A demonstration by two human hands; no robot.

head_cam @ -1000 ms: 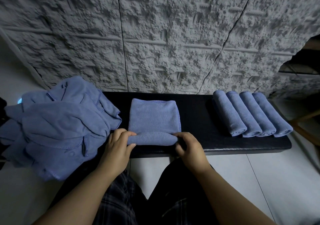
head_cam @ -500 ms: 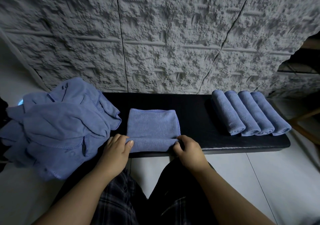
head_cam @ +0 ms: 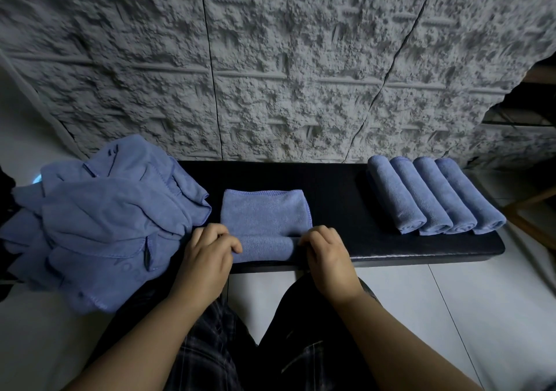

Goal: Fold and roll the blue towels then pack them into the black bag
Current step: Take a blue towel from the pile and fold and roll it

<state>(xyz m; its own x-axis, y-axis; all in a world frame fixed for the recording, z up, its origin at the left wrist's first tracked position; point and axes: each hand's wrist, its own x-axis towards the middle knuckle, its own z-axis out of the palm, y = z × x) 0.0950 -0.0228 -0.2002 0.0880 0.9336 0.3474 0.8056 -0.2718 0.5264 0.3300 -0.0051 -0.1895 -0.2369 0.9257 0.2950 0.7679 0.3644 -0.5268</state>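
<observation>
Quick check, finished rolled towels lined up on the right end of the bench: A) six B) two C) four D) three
C: four rolled towels lie side by side on the right end of the black bench, while both hands are on a fifth towel at the middle, its near edge partly rolled.

The folded towel point(head_cam: 266, 213) lies at the middle of the surface point(head_cam: 340, 198), its near edge rolled up. The left hand point(head_cam: 207, 252) sits at the roll's left end, the right hand point(head_cam: 326, 250) at its right end. Left of this towel lies the heap of towels point(head_cam: 102, 219); right of it, well apart, four rolled towels point(head_cam: 436, 195) lie side by side. The wall point(head_cam: 270, 59) stands behind.
</observation>
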